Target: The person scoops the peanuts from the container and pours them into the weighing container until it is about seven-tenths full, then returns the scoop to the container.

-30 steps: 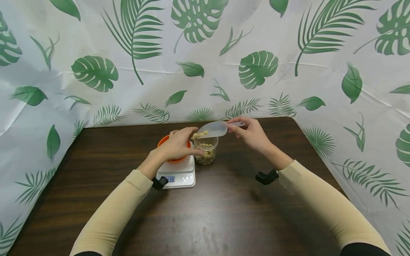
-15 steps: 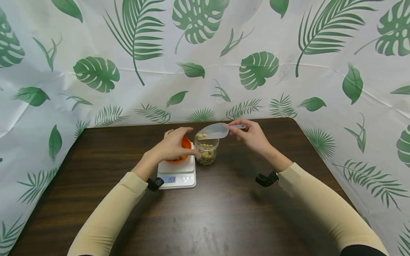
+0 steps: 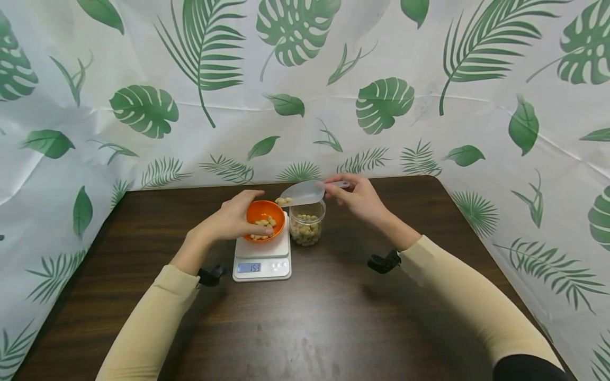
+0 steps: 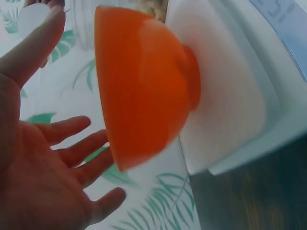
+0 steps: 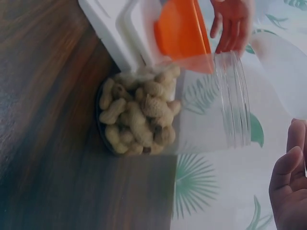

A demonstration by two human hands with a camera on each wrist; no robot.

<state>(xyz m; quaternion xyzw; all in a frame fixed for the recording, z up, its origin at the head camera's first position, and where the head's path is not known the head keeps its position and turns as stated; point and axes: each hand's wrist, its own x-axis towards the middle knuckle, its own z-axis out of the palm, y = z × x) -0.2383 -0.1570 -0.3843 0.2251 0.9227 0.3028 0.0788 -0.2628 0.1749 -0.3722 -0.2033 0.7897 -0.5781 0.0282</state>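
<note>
My right hand (image 3: 355, 197) pinches the handle of a translucent plastic scoop (image 3: 307, 192), with a few peanuts (image 3: 283, 201) at its tip. The scoop is tilted down to the left, its tip close to the rim of the orange bowl (image 3: 259, 207). Some peanuts lie in the bowl, which stands on a white kitchen scale (image 3: 281, 248). My left hand (image 3: 232, 218) is spread at the bowl's left side, thumb across its rim; in the left wrist view its fingers are apart and hold nothing. A clear jar (image 5: 201, 100), partly filled with peanuts (image 5: 139, 115), stands right of the scale.
The dark wooden table (image 3: 314, 317) carries the scale and jar toward its back edge. A white sheet (image 3: 324, 32) with green leaf prints hangs behind it. The scale's lit display (image 3: 249, 268) faces the person.
The scoop has moved left from over the jar toward the bowl. My left hand has drawn left, uncovering more of the bowl and its peanuts. The digits on the scale display have changed.
</note>
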